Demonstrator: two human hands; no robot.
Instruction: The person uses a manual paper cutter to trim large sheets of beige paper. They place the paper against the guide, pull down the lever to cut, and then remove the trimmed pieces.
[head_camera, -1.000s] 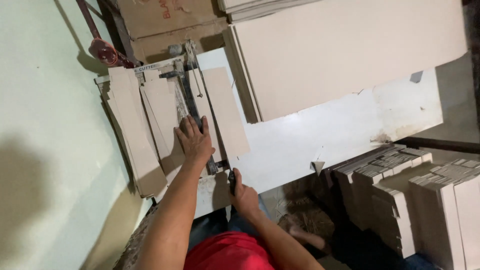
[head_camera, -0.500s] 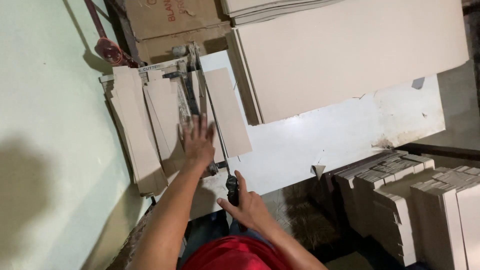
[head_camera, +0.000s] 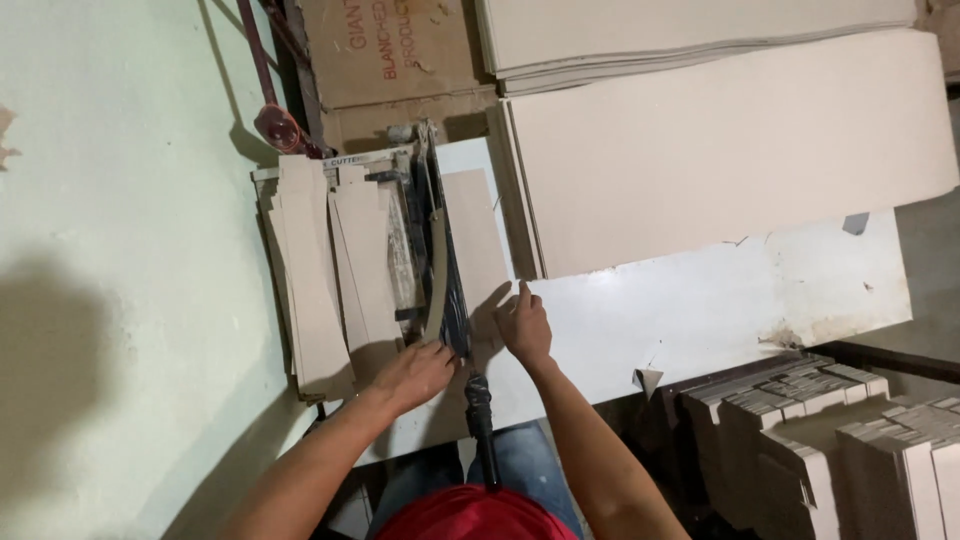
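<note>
- Beige cardboard strip (head_camera: 478, 235) lies flat on the white table (head_camera: 700, 300), just right of the paper cutter (head_camera: 425, 250), its long side running along the cutter's edge.
- Right hand (head_camera: 524, 325) rests at the near end of that strip, fingers loosely spread and pointing away from the person, fingertips touching the strip's lower corner; it grips nothing.
- Left hand (head_camera: 418, 372) sits at the near end of the cutter bed, fingers curled down onto the board there; whether it pinches a sheet I cannot tell.
- The cutter's long blade arm (head_camera: 437, 262) is raised off the bed, curving up from the far hinge, and its black handle (head_camera: 482, 425) juts toward the person, between the two forearms, with neither hand on it.
- Left of the blade, more cut strips (head_camera: 365, 265) lie on the cutter bed, and a fanned stack of strips (head_camera: 305, 280) hangs over the table's left edge, beside the pale green wall (head_camera: 120, 250).
- Large beige sheets (head_camera: 720, 140) lie on the table's far right part, overlapping it, just right of the single strip.
- A brown carton (head_camera: 395, 55) stands behind the cutter.
- Bundles of folded board (head_camera: 830, 440) are stacked below the table at the right.
- The person's red shirt (head_camera: 475, 515) shows at the bottom edge.
</note>
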